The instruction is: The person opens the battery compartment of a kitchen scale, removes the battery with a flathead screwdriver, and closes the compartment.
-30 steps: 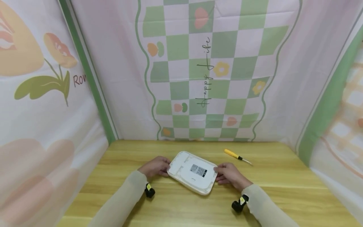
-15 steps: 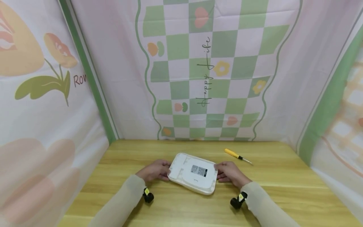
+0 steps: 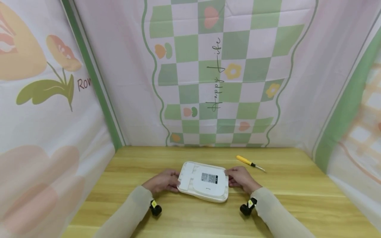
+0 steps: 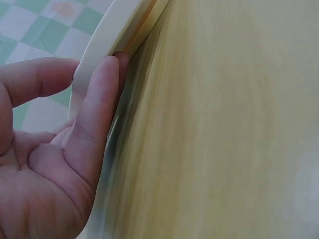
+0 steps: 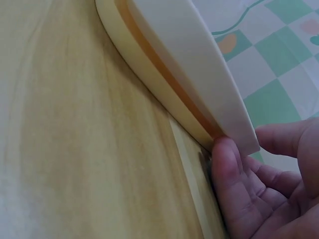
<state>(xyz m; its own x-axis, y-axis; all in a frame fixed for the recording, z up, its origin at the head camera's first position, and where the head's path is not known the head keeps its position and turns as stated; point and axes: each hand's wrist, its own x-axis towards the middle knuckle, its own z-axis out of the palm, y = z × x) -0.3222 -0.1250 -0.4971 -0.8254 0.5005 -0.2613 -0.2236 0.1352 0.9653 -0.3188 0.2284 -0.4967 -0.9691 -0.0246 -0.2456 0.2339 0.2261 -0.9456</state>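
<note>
Three printed fabric hangings enclose the room: a back hanging (image 3: 220, 72) checked green and white and lettered "Happy Life", a left hanging (image 3: 35, 122) with large flowers, and a right hanging (image 3: 357, 132) with a plaid patch. Below them spreads one bench (image 3: 196, 218) with a yellowish wood grain. Two pale sleeves (image 3: 126, 211) reach in over its near side.

One flat white device (image 3: 196, 183) with rounded corners sits between the person's two hands, near the middle of the bench; whether it touches the wood cannot be told. The left hand (image 3: 163, 181) pinches its left edge and the right hand (image 3: 241, 179) its right edge, fingers to either side of the rim.

Only the head view shows the device's broad face and one yellow-handled screwdriver (image 3: 249, 163), lying well beyond the right hand. The right wrist view adds an orange-brown band (image 5: 164, 69) along the device's side. Two black wrist cameras (image 3: 155, 208) hang under the cuffs, and one grey label (image 3: 209, 178) marks the white face.
</note>
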